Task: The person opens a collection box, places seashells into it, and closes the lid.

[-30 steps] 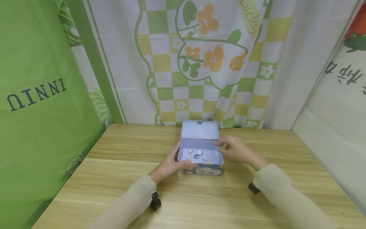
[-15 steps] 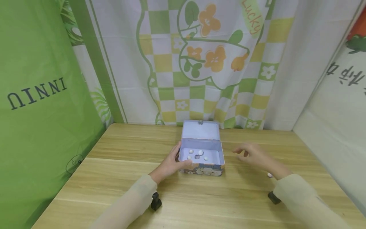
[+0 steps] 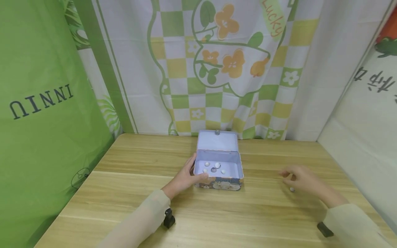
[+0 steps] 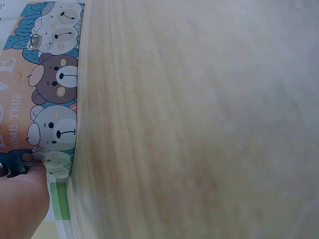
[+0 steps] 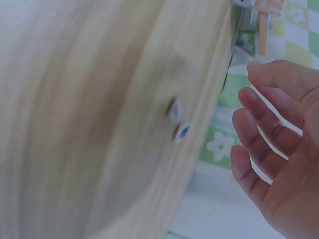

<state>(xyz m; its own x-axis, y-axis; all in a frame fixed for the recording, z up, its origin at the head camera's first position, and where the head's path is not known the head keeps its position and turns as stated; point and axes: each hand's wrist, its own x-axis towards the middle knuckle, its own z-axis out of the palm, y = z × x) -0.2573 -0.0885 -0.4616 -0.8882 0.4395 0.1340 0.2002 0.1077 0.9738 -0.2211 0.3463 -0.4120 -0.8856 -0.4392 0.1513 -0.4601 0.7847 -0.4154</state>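
Observation:
A lidded tin box (image 3: 218,186) with printed bears stands on the table, its lid (image 3: 217,139) raised at the back. Inside lie several small whitish round pieces (image 3: 207,164), one of them darker (image 3: 213,169). My left hand (image 3: 185,176) holds the box at its left front corner, thumb (image 4: 37,174) against the front in the left wrist view. To the right, my right hand (image 3: 305,182) hovers with loosely bent fingers and nothing in them. Below it lies a small whitish piece (image 3: 292,189); the right wrist view shows two, one white (image 5: 175,110), one with blue (image 5: 182,133).
The wood-grain table (image 3: 223,220) reaches back to a checked, flowered curtain (image 3: 229,69) close behind the lid. Green cloth (image 3: 46,120) hangs at the left and white cloth (image 3: 366,120) at the right. Black devices (image 3: 169,218) sit at both wrists.
My right hand has moved from beside the box's right edge out to the right, over the loose piece. The left hand and the box stay put.

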